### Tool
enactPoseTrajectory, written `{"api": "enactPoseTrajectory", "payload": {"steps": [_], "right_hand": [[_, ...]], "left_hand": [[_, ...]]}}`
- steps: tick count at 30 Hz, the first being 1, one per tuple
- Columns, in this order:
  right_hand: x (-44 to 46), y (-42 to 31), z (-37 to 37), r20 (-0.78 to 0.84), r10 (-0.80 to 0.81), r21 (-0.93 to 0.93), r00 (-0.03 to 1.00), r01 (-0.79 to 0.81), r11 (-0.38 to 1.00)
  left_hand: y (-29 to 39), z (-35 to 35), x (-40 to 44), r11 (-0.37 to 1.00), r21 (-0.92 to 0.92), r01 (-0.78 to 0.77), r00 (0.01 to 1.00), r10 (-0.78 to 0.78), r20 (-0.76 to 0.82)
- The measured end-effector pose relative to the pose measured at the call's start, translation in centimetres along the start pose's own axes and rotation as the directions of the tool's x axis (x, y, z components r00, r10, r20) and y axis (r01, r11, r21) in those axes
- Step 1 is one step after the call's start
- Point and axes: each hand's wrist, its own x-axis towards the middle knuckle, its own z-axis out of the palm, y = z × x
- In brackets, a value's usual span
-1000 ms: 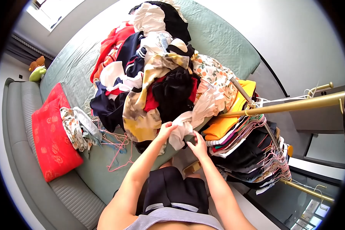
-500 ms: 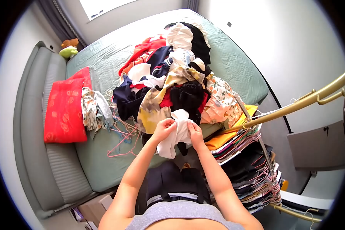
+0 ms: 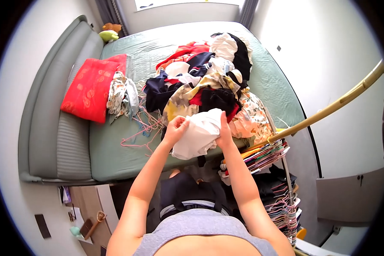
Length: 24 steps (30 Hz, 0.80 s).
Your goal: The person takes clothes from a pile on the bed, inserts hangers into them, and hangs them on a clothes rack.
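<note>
Between my two hands I hold a white garment (image 3: 197, 137), bunched and partly spread; its exact kind is hidden by the folds. My left hand (image 3: 176, 129) pinches its left edge, and my right hand (image 3: 224, 130) grips the right edge. Both hands are above the near edge of the bed. Just beyond them lies a heap of mixed clothes, with a yellow and grey patterned garment (image 3: 177, 104) and a black garment (image 3: 218, 100) closest. An orange-print floral garment (image 3: 252, 114) lies on the heap's right side.
A gold clothes rack (image 3: 328, 110) stands to my right, hung with clothes on several hangers (image 3: 281, 211). Loose pink hangers (image 3: 134, 139) lie on the green bed sheet (image 3: 109, 160). Left of the heap is a red pillow (image 3: 89, 89) with a folded patterned cloth (image 3: 119, 96) beside it.
The white garment is spread wider, and my hands have moved farther apart. The camera view has turned, so the bed and rack appear shifted.
</note>
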Motion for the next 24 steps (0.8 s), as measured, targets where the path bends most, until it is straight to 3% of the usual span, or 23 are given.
{"api": "enactPoseTrajectory", "payload": {"steps": [1,2,3,4,6,8,9,10,11,12,14,15,16,18,19,20,21,22,23,24], "right_hand": [[-0.2,0.2,0.8,0.054,0.160,-0.027,0.986,-0.159,0.987],[-0.3,1.2,1.8,0.165,0.039,-0.225,0.985,-0.001,0.974],[-0.8,1.9,3.1,0.221,0.054,-0.291,0.974,0.013,0.957],[-1.3,2.4,4.3,0.276,0.069,-0.355,0.959,0.034,0.934],[-1.6,2.5,5.7,0.278,0.118,-0.383,0.953,-0.003,0.924],[-0.9,2.3,5.3,0.285,0.160,-0.419,0.945,-0.027,0.907],[-0.9,2.1,5.8,0.241,0.138,-0.462,0.961,-0.011,0.887],[-0.3,2.1,5.7,0.238,0.103,-0.507,0.966,0.033,0.862],[0.5,2.2,5.1,0.238,0.012,-0.753,0.971,0.177,0.634],[1.4,2.5,4.5,0.270,-0.077,-0.905,0.960,0.281,0.319],[2.8,3.6,4.2,0.447,-0.278,-0.881,0.850,0.365,-0.301],[3.3,4.3,4.2,0.440,-0.343,-0.878,0.830,0.318,-0.357],[3.3,4.9,4.6,0.360,-0.373,-0.892,0.855,0.198,-0.407],[5.3,7.5,2.3,0.214,-0.454,-0.925,0.865,0.031,-0.378],[6.5,9.2,0.8,0.145,-0.393,-0.971,0.908,0.053,-0.235],[7.4,11.0,0.0,0.081,-0.316,-0.995,0.945,0.056,-0.087],[7.8,12.9,0.4,-0.102,-0.199,-0.972,0.975,-0.055,0.229],[7.6,14.3,2.0,-0.130,-0.093,-0.925,0.987,-0.087,0.369],[7.2,15.6,3.4,-0.147,0.019,-0.857,0.989,-0.136,0.497],[6.7,16.6,5.3,-0.148,0.129,-0.769,0.980,-0.196,0.608]], "left_hand": [[1.1,0.6,-1.0,0.998,0.049,-0.032,0.999,0.031,0.017],[2.1,1.0,-1.9,0.993,0.100,-0.062,0.998,0.058,0.038],[2.6,1.2,-2.6,0.974,0.215,-0.065,0.997,0.054,0.059],[1.7,0.9,-2.6,0.972,0.183,-0.149,0.988,0.141,0.056],[2.1,-0.5,-2.6,0.995,0.099,0.010,0.998,-0.016,0.067],[0.1,-3.4,-2.0,0.963,0.267,0.035,0.999,-0.042,0.020],[2.4,-4.2,-2.9,0.854,0.519,-0.032,0.993,0.086,-0.081],[2.3,-5.6,-3.0,0.823,0.562,-0.076,0.955,0.223,-0.197],[2.4,-7.1,-3.1,0.803,0.592,-0.063,0.924,0.272,-0.270],[3.2,-8.5,-3.3,0.782,0.621,-0.048,0.884,0.323,-0.338],[4.9,-11.1,-3.8,0.799,0.582,-0.150,0.801,0.444,-0.403],[5.3,-12.7,-3.9,0.747,0.625,-0.229,0.698,0.573,-0.429],[5.3,-14.8,-4.3,0.759,0.615,-0.213,0.651,0.579,-0.490],[5.3,-19.5,-4.9,0.783,0.594,-0.185,0.539,0.586,-0.605],[6.2,-20.6,-5.8,0.787,0.572,-0.231,0.556,0.589,-0.586],[5.9,-21.9,-6.7,0.806,0.514,-0.293,0.640,0.565,-0.521],[5.5,-23.3,-7.6,0.826,0.445,-0.344,0.717,0.538,-0.444],[4.9,-24.6,-8.7,0.848,0.368,-0.381,0.784,0.508,-0.357],[3.8,-26.1,-9.7,0.734,0.513,-0.445,0.804,0.579,-0.132],[2.8,-27.3,-10.8,0.704,0.583,-0.405,0.851,0.523,-0.041]]}}
